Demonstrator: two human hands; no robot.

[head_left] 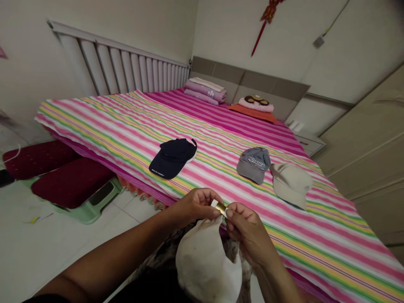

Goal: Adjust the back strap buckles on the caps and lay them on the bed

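Note:
A white baseball cap (205, 261) hangs below my two hands, its back opening facing up and to the right. Between the hands runs the cap's white strap with a gold-coloured metal buckle (221, 206). My left hand (202, 205) pinches the strap on the left side of the buckle. On the other side, my right hand (244, 225) grips the strap end between thumb and fingers. Beyond them on the bed lie a navy cap (175, 155), a grey cap (253, 164) with white lettering, and a beige cap (292, 184).
A striped sheet (126, 130) covers the bed. Folded purple bedding (205, 90) and a pink-and-orange pile (255, 105) rest by the headboard (217, 71). At the left, green stools (91, 206) with dark red covers stand on the tiled floor. A wardrobe (369, 164) is at the right.

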